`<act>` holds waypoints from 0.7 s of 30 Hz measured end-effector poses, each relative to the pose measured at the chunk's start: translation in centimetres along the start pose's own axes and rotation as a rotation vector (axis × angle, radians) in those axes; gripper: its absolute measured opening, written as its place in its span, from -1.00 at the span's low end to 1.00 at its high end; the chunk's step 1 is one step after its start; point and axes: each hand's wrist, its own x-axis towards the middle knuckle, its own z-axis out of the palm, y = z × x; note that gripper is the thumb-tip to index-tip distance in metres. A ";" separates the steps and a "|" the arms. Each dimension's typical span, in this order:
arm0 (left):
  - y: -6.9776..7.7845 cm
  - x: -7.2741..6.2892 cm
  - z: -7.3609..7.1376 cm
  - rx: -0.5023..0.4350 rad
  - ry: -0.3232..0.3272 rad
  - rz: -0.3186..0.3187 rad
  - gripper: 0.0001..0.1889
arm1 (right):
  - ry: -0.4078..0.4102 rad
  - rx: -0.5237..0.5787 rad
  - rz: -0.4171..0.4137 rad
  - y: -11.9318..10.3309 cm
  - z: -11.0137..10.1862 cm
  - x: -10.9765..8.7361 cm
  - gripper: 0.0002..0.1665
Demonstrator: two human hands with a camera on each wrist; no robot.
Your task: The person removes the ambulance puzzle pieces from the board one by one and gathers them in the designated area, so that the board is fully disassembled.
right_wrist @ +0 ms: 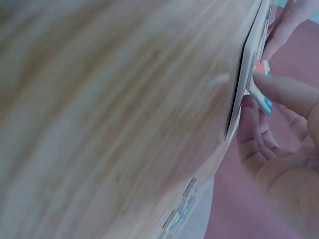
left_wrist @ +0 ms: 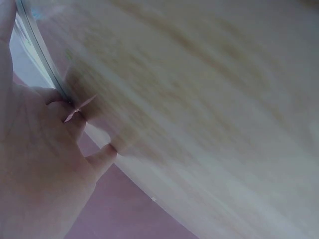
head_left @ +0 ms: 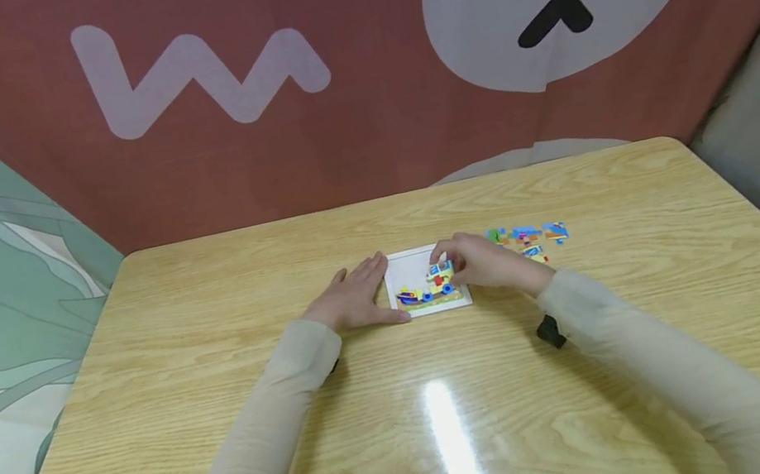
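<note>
A white-framed puzzle board (head_left: pixel 404 269) lies on the table, its lower part filled with joined pieces that show a yellow and blue vehicle (head_left: pixel 426 294). My left hand (head_left: pixel 357 298) rests against the board's left side with fingers spread, the thumb at the near corner and fingertips by the far corner. Over the board's right half, my right hand (head_left: pixel 484 260) pinches a puzzle piece (right_wrist: pixel 260 94) between thumb and fingers. In the right wrist view that piece is tilted, close to the frame's edge, with red and blue print on it.
Several loose puzzle pieces (head_left: pixel 525 233) lie right of the board, some partly behind the right hand. A wooden table (head_left: pixel 209 299) carries everything. Beyond its far edge hangs a reddish-brown printed cloth (head_left: pixel 380 145). A small black object (head_left: pixel 551 332) shows under the right wrist.
</note>
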 end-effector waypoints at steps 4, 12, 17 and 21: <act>0.0 0.0 -0.1 -0.003 0.002 0.004 0.14 | -0.010 0.016 0.007 0.1 0.0 0.1 -0.57; 0.0 0.1 -0.1 0.009 0.003 0.009 0.14 | -0.006 0.080 0.038 0.1 0.0 0.1 -0.56; 0.0 0.0 -0.2 0.008 0.006 0.014 0.14 | -0.001 0.197 0.061 0.3 -0.2 0.0 -0.59; 0.0 0.0 -0.1 0.005 0.008 0.012 0.14 | 0.011 0.227 0.069 0.3 -0.4 -0.1 -0.62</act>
